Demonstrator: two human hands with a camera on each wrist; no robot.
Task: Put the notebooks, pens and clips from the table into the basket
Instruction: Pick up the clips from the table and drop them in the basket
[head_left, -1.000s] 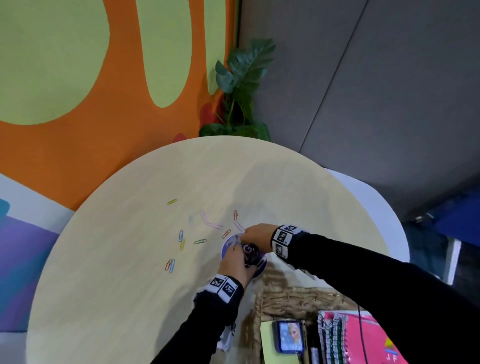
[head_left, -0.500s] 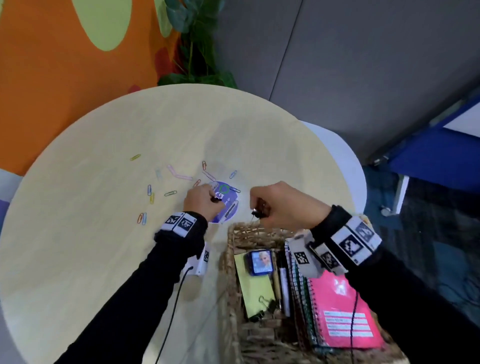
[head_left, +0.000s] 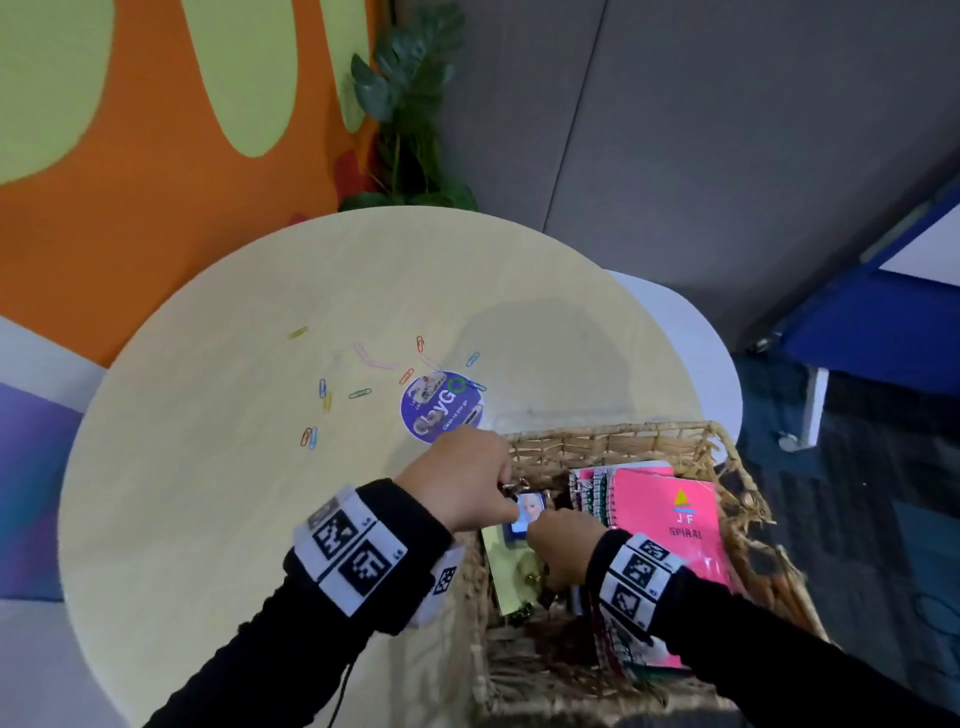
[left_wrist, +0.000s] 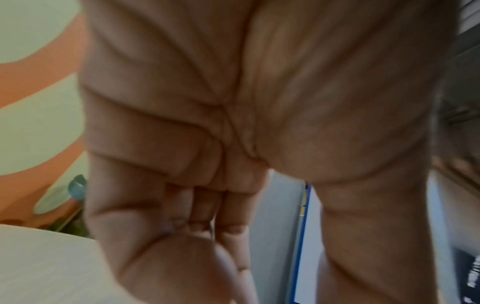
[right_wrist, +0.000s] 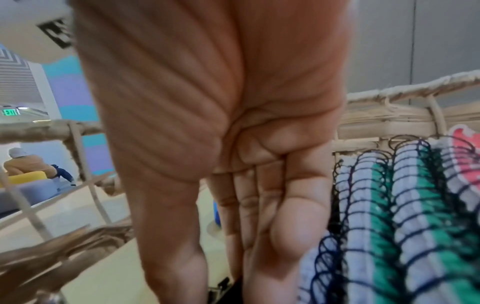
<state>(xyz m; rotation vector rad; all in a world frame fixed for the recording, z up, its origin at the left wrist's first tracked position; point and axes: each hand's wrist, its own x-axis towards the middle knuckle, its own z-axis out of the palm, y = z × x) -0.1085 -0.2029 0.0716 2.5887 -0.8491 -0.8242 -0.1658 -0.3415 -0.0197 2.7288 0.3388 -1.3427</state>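
Observation:
A wicker basket (head_left: 597, 434) stands on the near right of the round table (head_left: 208, 519). It holds a pink spiral notebook (head_left: 670, 525), more spiral notebooks (right_wrist: 402, 205), a yellow pad (head_left: 501, 571) and a small blue picture item (head_left: 527, 512). My left hand (head_left: 506, 488) hovers over the basket's left rim and pinches a dark binder clip (head_left: 514, 487). My right hand (head_left: 563, 545) reaches down inside the basket, and its fingertips (right_wrist: 259, 267) meet the thumb around a black clip (right_wrist: 222, 284). Several coloured paper clips (head_left: 324, 395) lie scattered on the table.
A round purple sticker (head_left: 441, 408) sits on the table just beyond the basket. A potted plant (head_left: 410, 119) stands behind the table by the orange wall. A white table (head_left: 701, 353) and blue furniture (head_left: 857, 322) lie to the right.
Both hands left the purple sticker and came back to the basket, each with a clip. The right hand has gone down inside it. The head view has tilted toward the basket.

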